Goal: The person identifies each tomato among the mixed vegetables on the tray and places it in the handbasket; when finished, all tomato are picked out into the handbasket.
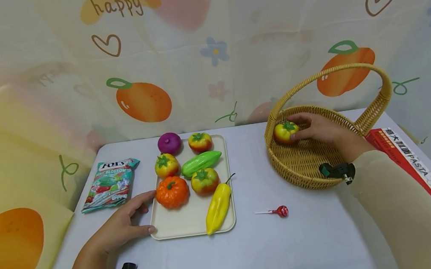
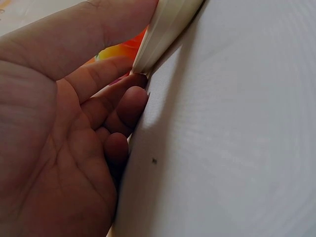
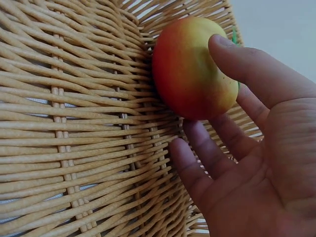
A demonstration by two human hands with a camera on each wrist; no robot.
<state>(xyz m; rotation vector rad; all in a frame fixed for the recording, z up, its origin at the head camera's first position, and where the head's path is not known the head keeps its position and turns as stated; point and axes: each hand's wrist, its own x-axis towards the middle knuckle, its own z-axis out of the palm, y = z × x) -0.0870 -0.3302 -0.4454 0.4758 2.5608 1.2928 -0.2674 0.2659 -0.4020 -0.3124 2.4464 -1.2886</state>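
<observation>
My right hand (image 1: 317, 130) reaches into the wicker basket (image 1: 293, 172) and holds a red-and-yellow toy tomato (image 1: 284, 133) with a green leafy top. In the right wrist view, the thumb lies on the tomato's (image 3: 190, 69) side and the fingers reach round it, close to the woven wall. My left hand (image 1: 119, 224) rests at the left edge of a cream tray (image 1: 181, 227), thumb by its near corner and index fingertip beside an orange toy pumpkin (image 1: 172, 192). Seen from the left wrist, the fingers are loosely bent by the tray's rim (image 2: 163, 34).
Also on the tray are a purple onion (image 1: 170, 144), a green vegetable (image 1: 201, 163), a yellow pepper (image 1: 219, 207) and several more tomatoes (image 1: 205, 181). A candy bag (image 1: 111, 184) lies left, a red lollipop (image 1: 282, 211) between tray and basket, a pasta box (image 1: 415, 172) right.
</observation>
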